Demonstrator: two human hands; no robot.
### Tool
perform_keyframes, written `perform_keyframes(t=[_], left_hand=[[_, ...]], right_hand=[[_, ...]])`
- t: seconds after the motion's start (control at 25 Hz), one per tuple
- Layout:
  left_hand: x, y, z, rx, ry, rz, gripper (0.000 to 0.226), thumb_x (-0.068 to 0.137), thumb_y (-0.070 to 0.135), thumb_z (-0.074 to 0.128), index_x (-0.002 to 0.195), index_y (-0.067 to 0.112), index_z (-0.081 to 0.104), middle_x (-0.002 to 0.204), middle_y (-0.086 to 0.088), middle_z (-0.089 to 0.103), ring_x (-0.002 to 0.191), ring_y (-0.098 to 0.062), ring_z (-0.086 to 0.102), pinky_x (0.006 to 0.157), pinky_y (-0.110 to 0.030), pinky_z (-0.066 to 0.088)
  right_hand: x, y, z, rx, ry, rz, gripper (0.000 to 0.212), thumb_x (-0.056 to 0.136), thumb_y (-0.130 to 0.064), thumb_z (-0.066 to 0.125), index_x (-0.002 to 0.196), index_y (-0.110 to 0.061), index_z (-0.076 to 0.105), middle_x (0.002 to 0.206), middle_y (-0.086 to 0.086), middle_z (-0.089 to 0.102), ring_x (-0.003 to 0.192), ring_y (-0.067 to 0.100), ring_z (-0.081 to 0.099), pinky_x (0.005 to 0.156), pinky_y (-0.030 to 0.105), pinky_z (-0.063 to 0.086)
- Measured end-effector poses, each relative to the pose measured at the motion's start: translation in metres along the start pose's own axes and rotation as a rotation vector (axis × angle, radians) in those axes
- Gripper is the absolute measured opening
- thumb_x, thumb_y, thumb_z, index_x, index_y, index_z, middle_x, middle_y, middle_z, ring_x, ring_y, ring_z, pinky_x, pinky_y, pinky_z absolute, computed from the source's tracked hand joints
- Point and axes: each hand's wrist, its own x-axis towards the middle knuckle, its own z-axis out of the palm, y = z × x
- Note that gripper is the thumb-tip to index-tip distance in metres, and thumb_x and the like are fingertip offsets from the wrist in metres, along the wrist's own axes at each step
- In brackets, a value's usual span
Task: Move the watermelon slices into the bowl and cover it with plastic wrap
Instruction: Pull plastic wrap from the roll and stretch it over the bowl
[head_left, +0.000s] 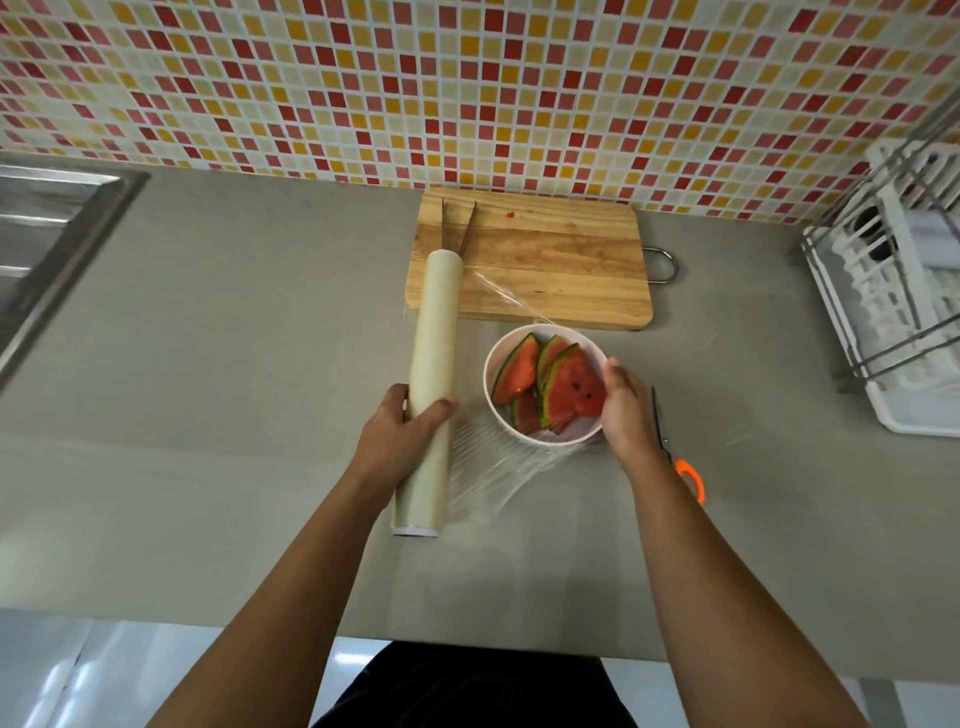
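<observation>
From the head camera, we have the watermelon slices (545, 384) already in the white bowl (519, 441), which sits between our two hands, so the step in hand is, we judge, the covering. Our left hand (402, 431) is wrapped around the roll of plastic wrap (434, 364), thumb on one side and fingers on the other, and a sheet of film (493, 467) runs from the roll across the bowl. Our right hand (626, 410) lies flat against the far side of the bowl, fingers together, pressing the film at the rim rather than holding anything. To do this well, we should keep the film taut, pin it firmly at the right rim, and pull the roll away to the left so the sheet spans the whole mouth before cutting. The scissors (680, 457) lie just beyond our right hand. Ahead of both hands sits the wooden cutting board (545, 260) with tongs (457, 228) on it. The grey counter (234, 338) is smooth. A sink (47, 244) lies far left, a dish rack (893, 291) far right, and a mosaic tile wall (467, 78) behind.
</observation>
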Motion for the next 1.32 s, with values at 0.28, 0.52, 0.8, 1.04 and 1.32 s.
perform_keyframes(t=[0.28,0.52,0.8,1.04,1.32], left_hand=[[-0.011,-0.017,-0.001,-0.102,-0.040,-0.079,0.070,0.055,0.043,0.080,0.112,0.015,0.049,0.102,-0.008,0.064,0.087,-0.025,0.065,0.065,-0.037,0.053],[-0.019,-0.025,-0.002,0.055,-0.013,-0.006,0.048,0.076,0.058,0.062,0.109,0.025,0.051,0.103,0.001,0.062,0.093,-0.018,0.061,0.076,-0.035,0.050],[-0.034,-0.035,-0.019,-0.173,-0.192,-0.004,0.063,0.060,0.032,0.072,0.118,0.024,0.049,0.110,-0.002,0.062,0.094,-0.016,0.062,0.069,-0.031,0.049],[-0.038,-0.050,-0.014,-0.163,-0.160,0.066,0.062,0.072,0.043,0.064,0.130,0.031,0.043,0.118,0.010,0.058,0.102,-0.002,0.057,0.074,-0.021,0.045],[-0.044,-0.063,-0.011,-0.021,-0.071,0.201,0.055,0.072,0.045,0.061,0.122,0.029,0.045,0.107,0.017,0.060,0.088,0.010,0.058,0.068,-0.013,0.045]], right_hand=[[0.004,0.001,0.002,-0.008,-0.013,0.038,0.037,0.098,-0.032,0.032,0.100,-0.013,0.064,0.101,0.007,0.062,0.095,0.018,0.057,0.082,0.025,0.039],[0.006,0.005,0.002,-0.081,0.015,0.028,0.044,0.097,-0.034,0.031,0.108,-0.007,0.064,0.104,0.006,0.061,0.096,0.016,0.055,0.081,0.023,0.036],[0.006,0.006,0.003,-0.084,0.028,0.041,0.046,0.097,-0.037,0.030,0.110,-0.008,0.063,0.116,0.015,0.063,0.100,0.020,0.056,0.084,0.026,0.038],[0.005,0.003,0.001,-0.135,0.040,0.038,0.047,0.097,-0.038,0.030,0.110,-0.007,0.062,0.116,0.016,0.063,0.097,0.020,0.055,0.081,0.026,0.036],[0.000,-0.003,0.000,-0.190,0.040,0.049,0.050,0.097,-0.040,0.028,0.110,-0.006,0.063,0.116,0.018,0.063,0.096,0.019,0.055,0.079,0.025,0.035]])
